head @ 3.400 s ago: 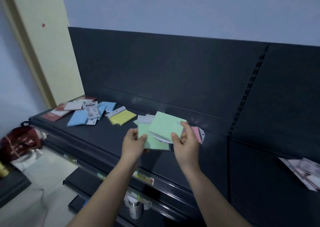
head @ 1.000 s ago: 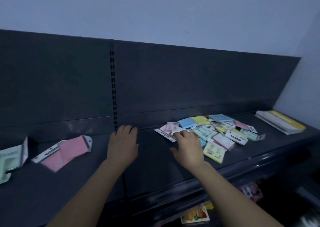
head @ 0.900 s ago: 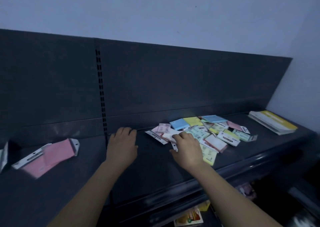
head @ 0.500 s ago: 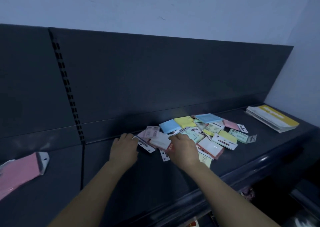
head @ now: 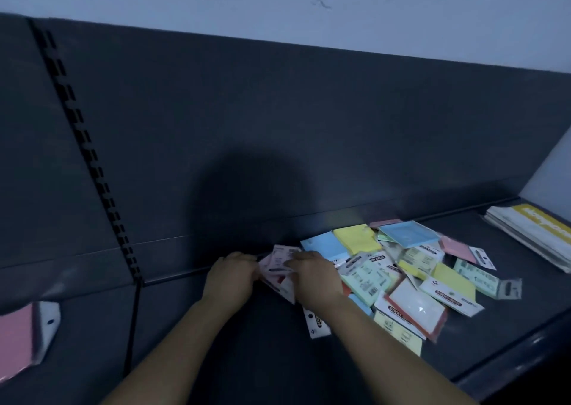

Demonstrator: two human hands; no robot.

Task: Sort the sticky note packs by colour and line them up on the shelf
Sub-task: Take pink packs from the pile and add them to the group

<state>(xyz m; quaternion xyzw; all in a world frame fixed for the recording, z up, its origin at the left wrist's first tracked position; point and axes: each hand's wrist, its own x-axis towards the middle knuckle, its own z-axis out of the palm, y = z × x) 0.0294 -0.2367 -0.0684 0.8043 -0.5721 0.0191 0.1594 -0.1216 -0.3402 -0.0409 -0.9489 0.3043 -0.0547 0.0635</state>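
A pale blue-grey wall runs across the top of the frame. Below it stands a dark grey back panel, with a black slotted strip slanting down the left. A dark shelf fills the bottom. The light is dim, and a soft shadow falls mid-panel.

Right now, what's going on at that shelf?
A person is working a mixed pile of sticky note packs on the dark shelf. The left hand grips a pinkish pack at the pile's left edge; the right hand is on it too. Blue, yellow, green and pink packs lie jumbled, unsorted. One pink pack lies apart, far left.
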